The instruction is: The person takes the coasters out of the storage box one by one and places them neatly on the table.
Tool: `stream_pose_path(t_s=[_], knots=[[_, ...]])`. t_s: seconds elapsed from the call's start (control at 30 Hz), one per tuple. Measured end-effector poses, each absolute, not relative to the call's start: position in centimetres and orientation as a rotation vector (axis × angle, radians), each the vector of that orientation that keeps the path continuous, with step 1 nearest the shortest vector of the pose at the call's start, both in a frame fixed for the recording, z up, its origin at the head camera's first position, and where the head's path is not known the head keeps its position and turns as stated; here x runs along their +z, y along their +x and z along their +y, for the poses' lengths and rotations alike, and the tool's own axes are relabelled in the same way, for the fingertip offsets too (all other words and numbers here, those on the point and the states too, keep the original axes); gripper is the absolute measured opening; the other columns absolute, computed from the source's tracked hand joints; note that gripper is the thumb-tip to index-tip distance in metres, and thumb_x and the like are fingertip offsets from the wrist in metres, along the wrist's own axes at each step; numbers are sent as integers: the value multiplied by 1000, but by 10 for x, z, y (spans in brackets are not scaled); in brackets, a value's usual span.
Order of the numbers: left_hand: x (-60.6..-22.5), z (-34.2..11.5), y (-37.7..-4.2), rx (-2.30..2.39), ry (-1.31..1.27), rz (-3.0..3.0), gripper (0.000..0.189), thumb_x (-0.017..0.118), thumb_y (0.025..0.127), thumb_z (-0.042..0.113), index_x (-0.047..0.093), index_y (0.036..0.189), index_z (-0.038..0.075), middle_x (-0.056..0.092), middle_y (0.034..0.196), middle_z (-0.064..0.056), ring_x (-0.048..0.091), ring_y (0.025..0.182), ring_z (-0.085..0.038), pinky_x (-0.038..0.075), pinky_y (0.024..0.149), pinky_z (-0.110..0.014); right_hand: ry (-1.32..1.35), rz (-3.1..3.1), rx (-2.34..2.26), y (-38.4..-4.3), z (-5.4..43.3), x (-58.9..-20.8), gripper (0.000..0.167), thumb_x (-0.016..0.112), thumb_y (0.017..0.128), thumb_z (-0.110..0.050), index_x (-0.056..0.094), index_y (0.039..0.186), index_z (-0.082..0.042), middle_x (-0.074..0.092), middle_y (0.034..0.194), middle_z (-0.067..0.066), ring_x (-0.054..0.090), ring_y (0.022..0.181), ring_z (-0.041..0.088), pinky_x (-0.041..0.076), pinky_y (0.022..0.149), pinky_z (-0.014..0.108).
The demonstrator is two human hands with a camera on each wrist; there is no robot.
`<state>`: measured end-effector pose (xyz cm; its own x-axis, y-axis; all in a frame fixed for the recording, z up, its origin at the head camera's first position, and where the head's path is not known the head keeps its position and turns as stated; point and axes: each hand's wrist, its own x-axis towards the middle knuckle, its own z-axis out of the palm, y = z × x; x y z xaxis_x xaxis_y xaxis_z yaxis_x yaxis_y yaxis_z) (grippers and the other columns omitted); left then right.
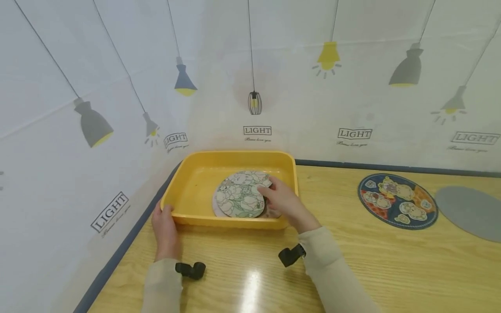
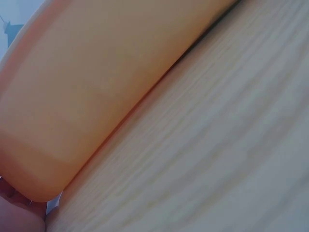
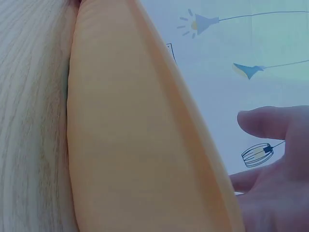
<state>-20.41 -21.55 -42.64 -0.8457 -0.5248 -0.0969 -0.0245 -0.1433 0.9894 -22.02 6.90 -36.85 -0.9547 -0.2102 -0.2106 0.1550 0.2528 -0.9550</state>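
Observation:
A yellow rectangular plastic tray lies on the wooden table against the wall. At its front left corner my left hand holds the wall, thumb in front and fingers round the side. In the left wrist view those fingers show only partly, behind the tray's corner. Inside, at the tray's right, lie overlapping round mats; the top mat has a pale floral print. My right hand reaches over the right part of the tray, beside that mat's right edge. In the right wrist view its thumb stands apart from the fingers.
On the table to the right lies a dark blue round mat with cartoon food pictures. A plain grey round mat adjoins it. A white wall covering printed with lamps rises behind and at the left of the tray.

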Motion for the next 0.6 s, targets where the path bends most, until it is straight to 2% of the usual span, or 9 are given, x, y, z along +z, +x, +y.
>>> stream_pose_path(t_s=[0.03,0.07,0.2,0.3,0.37,0.5,0.6], knots=[[-427,-215,-204,-2049,621,-1799,43,36,86,12,45,128,12,45,125,-3,44,109,-19,36,87,-26,-41,2221,-1766,-221,70,-368,46,49,90,-33,39,132,-17,53,104,16,49,70,21,44,66,34],[-427,-215,-204,-2048,620,-1803,43,36,86,12,44,129,12,45,126,-3,44,110,-18,36,88,-26,-34,2226,-1763,-222,70,-368,44,48,90,-33,41,130,-16,53,108,15,51,79,23,44,71,36],[-428,-215,-205,-2052,608,-1797,43,36,86,12,45,128,12,45,125,-3,44,110,-19,35,91,-30,-5,2212,-1720,-224,70,-368,42,49,90,-34,46,123,-9,54,109,17,54,89,31,47,74,41],[-428,-215,-206,-2052,600,-1786,42,36,86,12,45,127,11,45,125,-3,44,110,-19,34,92,-31,-17,2225,-1685,-225,69,-368,41,49,90,-34,47,120,-6,53,108,17,53,90,31,48,72,42],[-429,-215,-206,-2041,605,-1791,42,36,86,12,46,127,11,46,125,-3,44,110,-19,34,92,-31,-28,2252,-1669,-226,68,-369,44,49,90,-34,45,124,-8,53,108,16,53,90,30,49,69,42],[-429,-216,-205,-2047,613,-1788,42,36,86,12,46,127,13,46,125,-3,44,110,-19,35,90,-30,-59,2379,-1579,-228,65,-374,46,52,89,-32,44,126,-6,54,101,12,54,78,26,50,59,37],[-428,-215,-205,-2058,605,-1778,42,36,85,11,46,126,12,46,124,-3,45,109,-19,36,89,-28,-175,2597,-1385,-229,63,-379,33,53,87,-27,56,109,-2,58,86,8,53,71,23,47,57,32]])
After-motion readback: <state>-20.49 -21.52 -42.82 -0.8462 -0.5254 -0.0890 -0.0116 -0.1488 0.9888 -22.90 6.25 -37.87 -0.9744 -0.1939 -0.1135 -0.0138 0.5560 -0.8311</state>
